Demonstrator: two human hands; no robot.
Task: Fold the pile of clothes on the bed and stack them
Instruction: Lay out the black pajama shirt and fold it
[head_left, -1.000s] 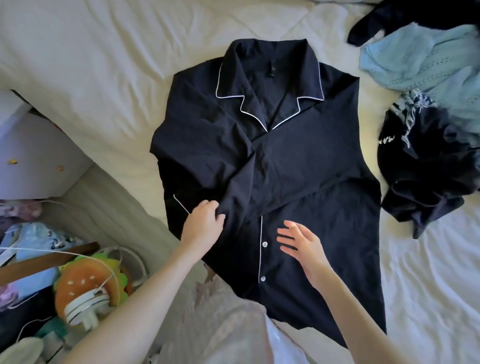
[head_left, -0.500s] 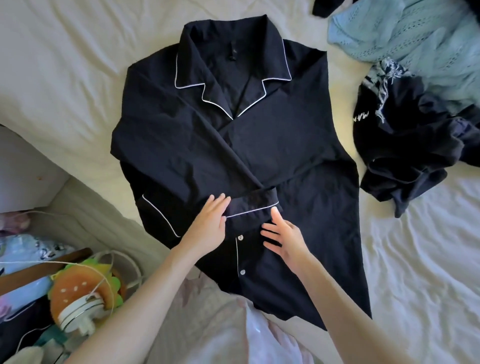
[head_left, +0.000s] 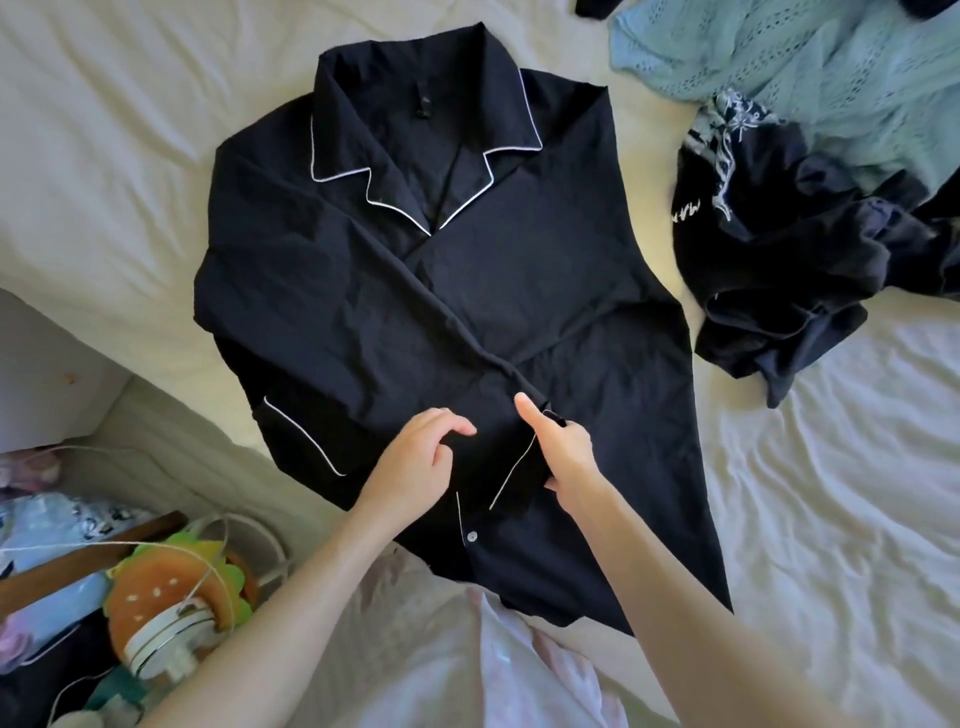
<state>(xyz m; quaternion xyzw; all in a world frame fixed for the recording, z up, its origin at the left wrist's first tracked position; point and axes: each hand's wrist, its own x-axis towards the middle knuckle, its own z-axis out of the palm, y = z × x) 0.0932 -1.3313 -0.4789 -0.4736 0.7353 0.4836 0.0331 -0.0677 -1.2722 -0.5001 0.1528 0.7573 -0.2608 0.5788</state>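
Note:
A black pyjama shirt (head_left: 519, 270) with white piping lies face up on the white bed (head_left: 104, 130), collar away from me. Its left sleeve is folded diagonally across the front, the cuff (head_left: 511, 457) ending near the lower middle. My left hand (head_left: 415, 462) pinches the cuff's left side with curled fingers. My right hand (head_left: 563, 452) grips the cuff's right edge, thumb up on the fabric. The shirt's right side is folded in along a straight edge.
Unfolded clothes lie at the upper right: a light blue knit (head_left: 810, 67) and a crumpled dark garment (head_left: 789, 270). At the lower left, beside the bed, sits clutter with a burger-shaped toy (head_left: 166, 597) and a cable. My pale pink clothing (head_left: 441, 665) fills the bottom centre.
The sleeve came down across the shirt front. Both hands went from lying flat beside the cuff to gripping it, and the cuff has turned more upright. The view shifted slightly.

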